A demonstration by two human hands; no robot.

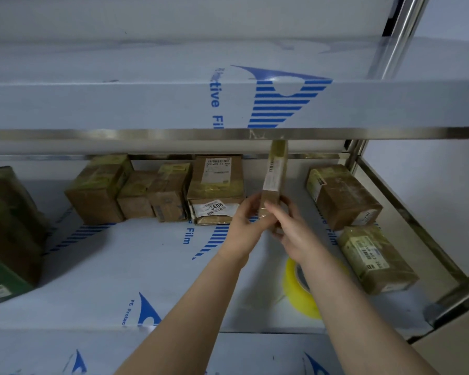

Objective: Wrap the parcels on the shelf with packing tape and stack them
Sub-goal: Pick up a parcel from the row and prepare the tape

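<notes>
Two hands are seen in the middle of the view, and one thin parcel (275,174) is held between them. The thin parcel is stood up on its end over the shelf (119,266), and its top is close to the front edge of the upper shelf (146,104). Its lower end is held by the left hand (243,220) from the left and by the right hand (291,231) from the right. Both grips are closed on the thin parcel, with fingers curled round its bottom part. A white label is stuck on its narrow side, and shiny tape is seen at its top and bottom.

A yellow tape roll (298,290) is laid on the shelf under the right forearm and is partly hidden by it.

Just left of the hands, at the back, a flat parcel (214,180) is stacked on a lower parcel (214,212) marked 3408. Three brown boxes (136,196) are lined up further left, close together. At the far left a big brown box (8,212) and a green box (0,280) are seen. On the right, a taped box (341,196) is set at the back, and a long parcel (374,258) is laid in front of it.

The shelf is covered with white film with blue print.
</notes>
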